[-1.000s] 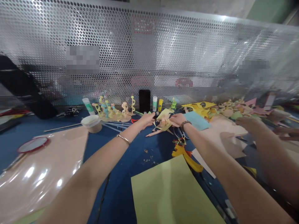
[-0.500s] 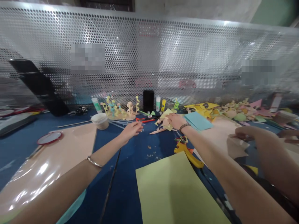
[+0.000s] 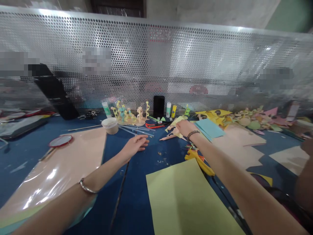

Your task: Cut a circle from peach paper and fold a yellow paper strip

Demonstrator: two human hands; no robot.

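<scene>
My left hand (image 3: 135,147) hovers over the blue table, fingers apart and holding nothing, near some thin pale strips (image 3: 137,129). My right hand (image 3: 184,128) is lowered with bent fingers onto a small heap of yellow and peach paper scraps (image 3: 174,131); its fingertips are partly hidden, so a grip cannot be made out. Right of that hand lies a stack of light blue paper (image 3: 209,129). A large yellow-green sheet (image 3: 186,199) lies in front of me, with yellow-handled scissors (image 3: 199,161) above its right corner.
Left are a white tub (image 3: 110,126), a plastic-covered peach sheet (image 3: 80,156) and a red-rimmed round mirror (image 3: 60,141). Curled paper figures (image 3: 129,116), a phone (image 3: 158,106) and glue sticks (image 3: 168,110) stand behind. Another person's hand (image 3: 306,147) is at far right.
The view has shifted slightly. My left hand's fingers have spread and lowered a little. My right hand stays at the scraps. The other person's arm has drawn away to the right.
</scene>
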